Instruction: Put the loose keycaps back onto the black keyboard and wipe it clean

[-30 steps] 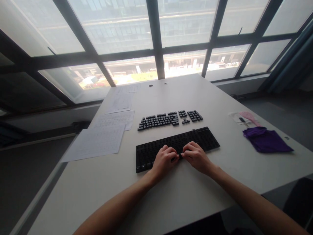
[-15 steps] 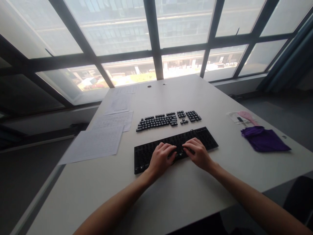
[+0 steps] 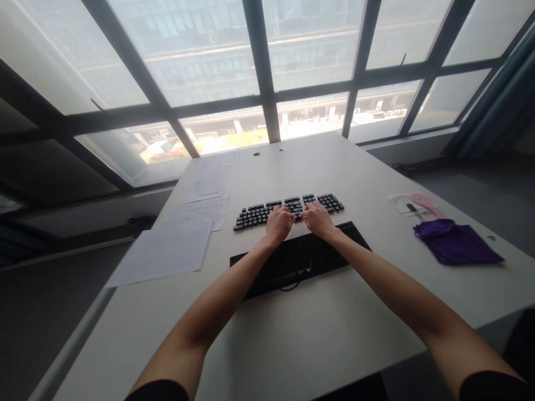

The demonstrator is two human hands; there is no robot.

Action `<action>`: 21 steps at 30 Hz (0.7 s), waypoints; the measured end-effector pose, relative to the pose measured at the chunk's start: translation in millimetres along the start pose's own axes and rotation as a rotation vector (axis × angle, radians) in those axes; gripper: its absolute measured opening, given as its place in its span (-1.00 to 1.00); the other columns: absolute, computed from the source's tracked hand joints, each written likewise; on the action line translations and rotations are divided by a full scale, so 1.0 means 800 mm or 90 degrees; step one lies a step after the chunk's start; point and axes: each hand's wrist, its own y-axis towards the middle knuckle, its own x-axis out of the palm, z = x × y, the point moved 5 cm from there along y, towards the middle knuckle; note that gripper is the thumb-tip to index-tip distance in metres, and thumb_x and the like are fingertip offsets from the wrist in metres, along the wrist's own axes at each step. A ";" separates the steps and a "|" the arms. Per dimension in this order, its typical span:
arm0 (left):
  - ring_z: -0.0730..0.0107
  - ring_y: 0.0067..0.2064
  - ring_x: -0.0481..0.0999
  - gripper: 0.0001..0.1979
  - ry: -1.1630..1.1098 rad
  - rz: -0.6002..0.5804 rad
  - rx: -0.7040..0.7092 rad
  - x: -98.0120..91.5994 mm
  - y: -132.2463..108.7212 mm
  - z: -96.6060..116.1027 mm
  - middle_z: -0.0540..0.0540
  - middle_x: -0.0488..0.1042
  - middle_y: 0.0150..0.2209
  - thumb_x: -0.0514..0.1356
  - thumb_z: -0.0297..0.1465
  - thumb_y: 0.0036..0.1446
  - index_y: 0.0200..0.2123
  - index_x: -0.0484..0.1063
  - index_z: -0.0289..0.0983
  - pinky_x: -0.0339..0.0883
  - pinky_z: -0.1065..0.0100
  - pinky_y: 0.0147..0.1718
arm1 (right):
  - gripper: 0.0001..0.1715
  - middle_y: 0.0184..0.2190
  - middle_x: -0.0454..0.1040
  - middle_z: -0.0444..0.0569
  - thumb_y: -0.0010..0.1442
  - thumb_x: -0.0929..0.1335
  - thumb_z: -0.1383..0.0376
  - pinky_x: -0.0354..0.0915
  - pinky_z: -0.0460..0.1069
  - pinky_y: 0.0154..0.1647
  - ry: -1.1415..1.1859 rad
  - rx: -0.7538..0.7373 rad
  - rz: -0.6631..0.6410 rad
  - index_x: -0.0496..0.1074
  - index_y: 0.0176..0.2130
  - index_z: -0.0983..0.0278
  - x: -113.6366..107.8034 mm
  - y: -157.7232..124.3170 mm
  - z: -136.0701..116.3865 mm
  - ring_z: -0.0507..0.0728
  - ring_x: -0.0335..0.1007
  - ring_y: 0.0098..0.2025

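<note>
A black keyboard base [image 3: 307,257] with its keys off lies on the white table [image 3: 317,334]. Behind it the loose black keycaps [image 3: 254,214] are laid out in rows in keyboard order. My left hand [image 3: 279,223] and my right hand [image 3: 317,219] are stretched over the base to the middle of those rows. Both have curled fingers, and their fingertips meet on a small dark keycap [image 3: 299,216] between them. A thin dark loop [image 3: 288,287] shows at the base's near edge.
Printed paper sheets [image 3: 167,248] lie to the left, reaching the table's left edge. At the right lie a purple cloth [image 3: 455,243] and a pink tool [image 3: 422,201] on a small white sheet. Large windows stand behind the table's far edge.
Both hands have left the front middle of the keyboard base and moved forward to the rows of loose keycaps, still pinched together. The view has tilted slightly.
</note>
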 end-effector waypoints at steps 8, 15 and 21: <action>0.11 -0.03 0.40 -0.87 -0.006 -0.011 0.013 0.011 0.001 0.003 -0.16 0.59 -0.13 0.32 -0.41 0.23 -0.26 0.71 -0.18 0.32 0.19 -0.05 | -0.73 -0.12 0.57 0.13 0.34 0.34 0.37 0.15 0.11 0.02 0.005 -0.050 -0.019 0.67 -0.24 0.25 0.012 0.009 0.001 0.28 0.28 0.01; 0.13 -0.14 0.50 -0.88 -0.046 -0.012 0.002 0.005 -0.007 0.008 -0.14 0.67 -0.29 0.32 -0.44 0.22 -0.28 0.71 -0.19 0.35 0.15 -0.02 | -0.78 -0.27 0.62 0.05 0.31 0.38 0.41 0.17 0.09 -0.01 0.052 -0.080 0.002 0.62 -0.34 0.25 0.011 0.007 -0.003 0.24 0.36 -0.08; 0.20 -0.20 0.56 -0.96 -0.220 0.017 -0.027 -0.035 -0.053 0.026 -0.05 0.68 -0.33 0.40 -0.39 0.14 -0.33 0.70 -0.15 0.36 0.18 0.00 | -0.88 -0.30 0.60 -0.01 0.27 0.43 0.40 0.28 0.09 -0.02 0.240 -0.056 0.142 0.59 -0.30 0.24 -0.029 -0.046 0.006 0.20 0.42 -0.14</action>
